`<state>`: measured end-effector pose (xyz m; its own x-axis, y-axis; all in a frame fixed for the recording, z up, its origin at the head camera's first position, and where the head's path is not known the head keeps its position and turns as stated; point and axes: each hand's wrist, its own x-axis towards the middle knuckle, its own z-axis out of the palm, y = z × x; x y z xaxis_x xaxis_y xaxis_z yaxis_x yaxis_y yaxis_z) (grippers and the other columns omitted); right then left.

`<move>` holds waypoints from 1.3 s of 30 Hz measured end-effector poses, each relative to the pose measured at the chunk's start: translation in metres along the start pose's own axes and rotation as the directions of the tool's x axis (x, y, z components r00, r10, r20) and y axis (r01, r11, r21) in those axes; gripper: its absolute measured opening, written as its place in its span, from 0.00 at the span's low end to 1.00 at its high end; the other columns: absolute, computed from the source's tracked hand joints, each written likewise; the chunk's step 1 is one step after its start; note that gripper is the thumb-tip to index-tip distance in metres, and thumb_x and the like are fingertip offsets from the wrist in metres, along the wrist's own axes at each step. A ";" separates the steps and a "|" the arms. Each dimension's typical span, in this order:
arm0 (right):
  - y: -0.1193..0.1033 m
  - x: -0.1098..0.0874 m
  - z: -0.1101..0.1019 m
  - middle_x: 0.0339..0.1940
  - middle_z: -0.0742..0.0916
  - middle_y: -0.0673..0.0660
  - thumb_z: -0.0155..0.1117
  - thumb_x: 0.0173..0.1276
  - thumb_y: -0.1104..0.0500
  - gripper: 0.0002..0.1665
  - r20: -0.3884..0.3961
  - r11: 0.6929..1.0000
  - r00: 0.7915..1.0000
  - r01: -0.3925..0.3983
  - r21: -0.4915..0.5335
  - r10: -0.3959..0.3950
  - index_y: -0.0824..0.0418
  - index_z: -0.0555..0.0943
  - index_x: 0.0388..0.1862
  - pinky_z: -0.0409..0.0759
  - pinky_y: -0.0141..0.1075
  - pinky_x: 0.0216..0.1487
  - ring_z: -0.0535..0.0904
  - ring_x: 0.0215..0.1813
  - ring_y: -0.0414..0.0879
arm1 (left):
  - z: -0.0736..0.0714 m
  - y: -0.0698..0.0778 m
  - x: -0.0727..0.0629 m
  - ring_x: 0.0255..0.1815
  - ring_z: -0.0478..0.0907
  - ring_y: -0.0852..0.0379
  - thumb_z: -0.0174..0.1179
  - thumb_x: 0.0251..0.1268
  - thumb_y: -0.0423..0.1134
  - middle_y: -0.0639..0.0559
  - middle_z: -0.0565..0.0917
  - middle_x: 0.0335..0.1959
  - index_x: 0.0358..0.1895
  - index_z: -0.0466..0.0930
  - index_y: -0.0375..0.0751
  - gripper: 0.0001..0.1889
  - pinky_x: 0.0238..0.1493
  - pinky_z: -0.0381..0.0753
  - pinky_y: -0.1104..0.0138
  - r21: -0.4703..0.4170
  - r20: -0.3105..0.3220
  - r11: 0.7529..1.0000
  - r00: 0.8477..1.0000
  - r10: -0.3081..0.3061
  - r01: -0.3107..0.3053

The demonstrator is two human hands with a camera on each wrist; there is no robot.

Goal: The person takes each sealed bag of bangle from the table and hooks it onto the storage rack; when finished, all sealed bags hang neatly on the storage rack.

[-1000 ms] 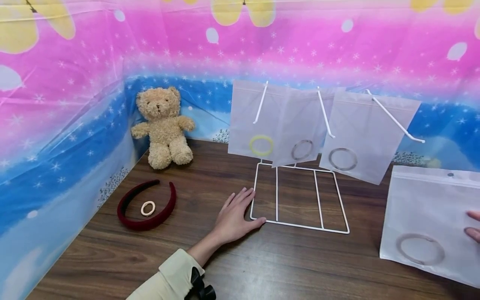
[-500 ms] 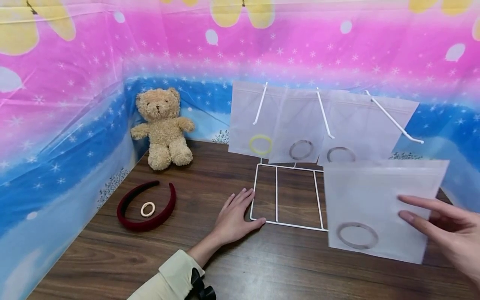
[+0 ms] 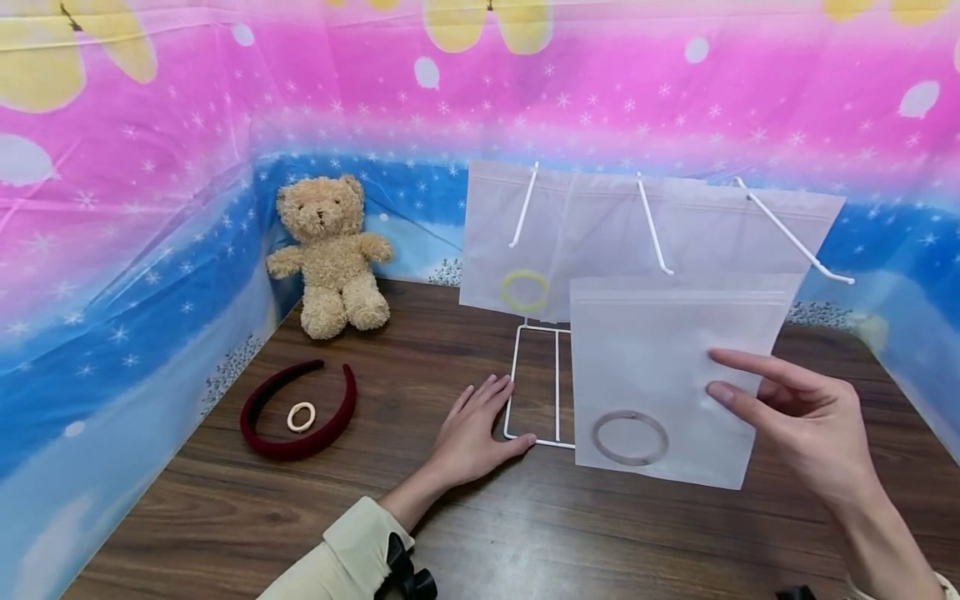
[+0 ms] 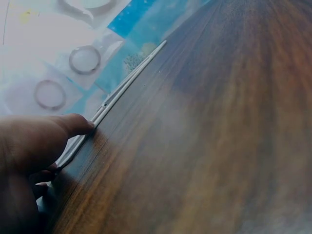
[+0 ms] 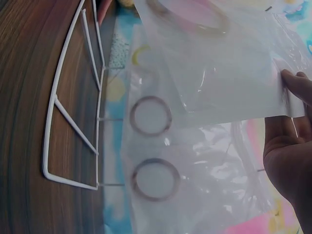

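Observation:
My right hand (image 3: 813, 429) pinches the right edge of a frosted zip bag (image 3: 660, 358) between thumb and fingers. A dark ring (image 3: 595, 437) shows through its lower part. The bag is held up in front of a white wire display rack (image 3: 557, 383). My left hand (image 3: 472, 437) lies with fingers straight at the left of the rack's base; in the left wrist view its thumb (image 4: 78, 124) touches the wire. Similar bags (image 3: 491, 233) hang from the rack's hooks, the left one showing a yellow ring. In the right wrist view, brown rings show in two hanging bags (image 5: 214, 185).
On the left of the wooden table (image 3: 225, 517) lies a dark red headband (image 3: 292, 450) around a small cream ring (image 3: 292, 417). A teddy bear (image 3: 333, 258) sits behind it. A colourful printed cloth (image 3: 615, 67) stands behind the table.
My right hand has come in from the right edge, carrying the bag leftward and slightly up until it hides part of the rack and hanging bags. The left hand stays at the base.

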<state>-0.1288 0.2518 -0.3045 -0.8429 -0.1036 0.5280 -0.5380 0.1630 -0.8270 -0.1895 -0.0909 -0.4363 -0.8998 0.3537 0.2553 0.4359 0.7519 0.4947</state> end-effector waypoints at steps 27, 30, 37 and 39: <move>0.007 0.011 0.007 0.12 0.76 0.63 0.68 0.59 0.77 0.26 -0.057 0.996 0.994 -0.089 0.001 0.089 0.74 0.78 0.58 0.54 0.38 0.15 0.60 0.16 0.47 | 0.001 0.000 0.000 0.77 0.51 0.53 0.60 0.61 0.64 0.50 0.62 0.75 0.74 0.61 0.39 0.45 0.75 0.44 0.56 0.028 0.011 1.000 1.000 -0.008 0.008; 0.008 0.012 0.007 0.11 0.75 0.62 0.68 0.60 0.76 0.26 -0.054 0.996 0.994 -0.093 -0.013 0.092 0.73 0.79 0.58 0.55 0.38 0.16 0.60 0.16 0.47 | 0.001 0.000 0.000 0.77 0.51 0.52 0.61 0.61 0.64 0.49 0.63 0.75 0.74 0.62 0.38 0.45 0.75 0.45 0.55 0.026 0.009 1.000 1.000 -0.006 0.006; 0.016 0.025 0.009 0.08 0.68 0.54 0.69 0.62 0.71 0.25 -0.040 0.993 0.997 -0.073 -0.093 0.070 0.68 0.80 0.59 0.52 0.39 0.13 0.57 0.13 0.44 | 0.001 -0.001 0.000 0.77 0.52 0.51 0.62 0.60 0.63 0.49 0.63 0.74 0.74 0.63 0.38 0.45 0.75 0.45 0.55 0.026 0.003 1.000 1.000 -0.011 0.011; 0.021 0.029 0.008 0.09 0.71 0.56 0.69 0.62 0.72 0.25 -0.039 0.994 0.997 -0.066 -0.083 0.063 0.68 0.80 0.59 0.55 0.39 0.13 0.58 0.13 0.44 | 0.001 0.000 0.000 0.77 0.52 0.52 0.62 0.60 0.63 0.49 0.63 0.74 0.74 0.63 0.38 0.44 0.75 0.45 0.55 0.031 0.008 0.999 1.000 -0.012 0.012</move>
<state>-0.1644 0.2443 -0.3081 -0.8743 -0.0546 0.4822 -0.4795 0.2504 -0.8411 -0.1894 -0.0904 -0.4375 -0.9051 0.3490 0.2429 0.4246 0.7731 0.4713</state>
